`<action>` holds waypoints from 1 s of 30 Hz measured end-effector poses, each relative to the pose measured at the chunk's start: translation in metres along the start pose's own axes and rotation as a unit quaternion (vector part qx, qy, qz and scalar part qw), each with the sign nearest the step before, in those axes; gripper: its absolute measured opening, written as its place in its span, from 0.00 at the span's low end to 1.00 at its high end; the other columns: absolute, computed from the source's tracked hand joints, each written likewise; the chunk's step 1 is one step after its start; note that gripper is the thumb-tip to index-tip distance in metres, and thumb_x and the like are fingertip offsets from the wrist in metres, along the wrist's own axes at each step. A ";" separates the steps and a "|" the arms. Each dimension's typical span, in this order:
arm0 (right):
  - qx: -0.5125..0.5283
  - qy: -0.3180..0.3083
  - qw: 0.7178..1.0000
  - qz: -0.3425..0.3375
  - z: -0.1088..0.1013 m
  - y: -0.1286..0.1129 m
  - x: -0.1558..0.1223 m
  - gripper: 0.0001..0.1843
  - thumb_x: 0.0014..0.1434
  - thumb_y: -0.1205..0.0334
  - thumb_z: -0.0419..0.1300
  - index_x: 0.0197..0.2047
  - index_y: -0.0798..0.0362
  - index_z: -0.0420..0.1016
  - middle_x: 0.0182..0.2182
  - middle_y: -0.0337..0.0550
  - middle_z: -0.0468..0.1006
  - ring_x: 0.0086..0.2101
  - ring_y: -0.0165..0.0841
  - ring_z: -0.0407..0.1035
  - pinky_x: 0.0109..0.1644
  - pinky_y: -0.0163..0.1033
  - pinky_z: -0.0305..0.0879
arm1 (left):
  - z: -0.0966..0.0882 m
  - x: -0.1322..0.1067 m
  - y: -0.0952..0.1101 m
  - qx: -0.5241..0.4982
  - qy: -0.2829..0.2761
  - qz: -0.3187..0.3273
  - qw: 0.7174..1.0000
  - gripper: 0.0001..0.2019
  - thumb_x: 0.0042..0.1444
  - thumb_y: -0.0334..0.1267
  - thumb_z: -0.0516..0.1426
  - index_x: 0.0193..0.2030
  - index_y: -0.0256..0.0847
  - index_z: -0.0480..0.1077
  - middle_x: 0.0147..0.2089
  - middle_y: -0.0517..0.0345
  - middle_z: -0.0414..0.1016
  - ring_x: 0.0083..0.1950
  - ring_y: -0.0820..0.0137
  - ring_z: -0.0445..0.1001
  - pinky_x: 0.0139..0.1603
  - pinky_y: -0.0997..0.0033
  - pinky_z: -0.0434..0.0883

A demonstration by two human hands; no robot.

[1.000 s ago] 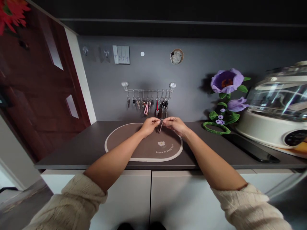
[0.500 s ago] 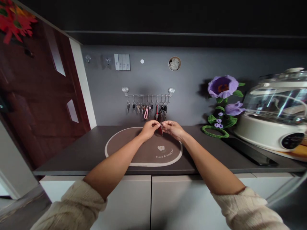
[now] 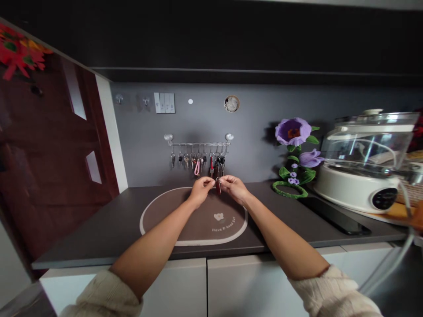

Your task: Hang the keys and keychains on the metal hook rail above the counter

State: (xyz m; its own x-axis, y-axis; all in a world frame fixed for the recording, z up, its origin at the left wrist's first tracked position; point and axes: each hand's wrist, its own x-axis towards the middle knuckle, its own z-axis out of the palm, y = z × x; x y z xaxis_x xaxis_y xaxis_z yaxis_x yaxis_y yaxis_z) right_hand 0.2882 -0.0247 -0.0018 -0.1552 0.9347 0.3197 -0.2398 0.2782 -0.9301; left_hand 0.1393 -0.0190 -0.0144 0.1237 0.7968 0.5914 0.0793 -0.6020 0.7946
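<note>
A small metal key ring (image 3: pixel 217 179) with a dark red tag-like piece (image 3: pixel 218 188) hangs between my two hands, above the far part of the brown mat (image 3: pixel 194 220). My left hand (image 3: pixel 200 192) pinches at the ring's left side, thumb and forefinger together. From the right, my right hand (image 3: pixel 235 189) grips the ring between its fingertips. What else hangs on the ring is too small to make out. Just behind my hands, a metal hook rail (image 3: pixel 200 144) on the wall carries several bunches of keys, one with a pink strap (image 3: pixel 197 167) and one with a red piece (image 3: pixel 212 163).
On the right of the dark counter (image 3: pixel 89 224) are purple felt flowers (image 3: pixel 293 132) with a green ring base, a black phone-like slab (image 3: pixel 335 215) and a white appliance with a clear cover (image 3: pixel 353 187). A dark cabinet (image 3: pixel 211 39) overhangs above.
My view has tilted up and shifted slightly right, so the scene sits lower and further left. Both hands stay at the key ring; the red piece now hangs more upright.
</note>
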 end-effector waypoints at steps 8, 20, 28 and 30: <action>-0.014 0.049 0.998 -0.035 -0.008 -0.024 0.016 0.17 0.38 0.51 0.62 0.27 0.55 0.67 0.21 0.38 0.71 0.24 0.25 0.64 0.33 0.34 0.62 | 0.000 0.001 -0.005 -0.006 0.013 -0.027 1.000 0.12 0.42 0.44 0.56 0.28 0.36 0.68 0.23 0.60 0.68 0.26 0.74 0.65 0.31 0.74 0.62; -0.076 0.179 0.981 -0.027 -0.010 -0.075 0.068 0.04 0.49 0.68 0.53 0.24 0.57 0.66 0.15 0.38 0.68 0.17 0.23 0.60 0.24 0.30 0.60 | 0.003 0.001 -0.005 -0.023 0.019 -0.060 0.998 0.13 0.41 0.44 0.56 0.28 0.36 0.68 0.25 0.58 0.69 0.28 0.73 0.66 0.30 0.74 0.62; -0.071 0.209 0.975 0.002 -0.014 -0.071 0.085 0.05 0.49 0.71 0.52 0.23 0.56 0.65 0.15 0.38 0.67 0.18 0.22 0.60 0.27 0.32 0.64 | 0.004 0.001 -0.004 -0.028 0.015 -0.063 0.998 0.12 0.41 0.44 0.56 0.28 0.36 0.68 0.24 0.59 0.69 0.27 0.74 0.65 0.28 0.75 0.62; -0.071 0.215 0.974 0.004 -0.015 -0.070 0.088 0.05 0.49 0.71 0.53 0.23 0.55 0.65 0.15 0.38 0.68 0.18 0.22 0.60 0.27 0.32 0.64 | 0.004 0.001 -0.004 -0.030 0.017 -0.061 0.998 0.12 0.41 0.44 0.56 0.28 0.36 0.68 0.24 0.59 0.69 0.27 0.74 0.65 0.28 0.75 0.62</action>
State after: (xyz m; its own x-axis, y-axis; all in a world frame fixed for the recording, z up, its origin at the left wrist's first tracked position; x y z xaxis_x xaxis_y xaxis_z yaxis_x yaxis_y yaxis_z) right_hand 0.3056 0.0408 0.0887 0.2665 0.9345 0.2359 -0.1001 0.2703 -0.9576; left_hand 0.1427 -0.0159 -0.0174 0.0837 0.8660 0.4930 0.0319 -0.4968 0.8673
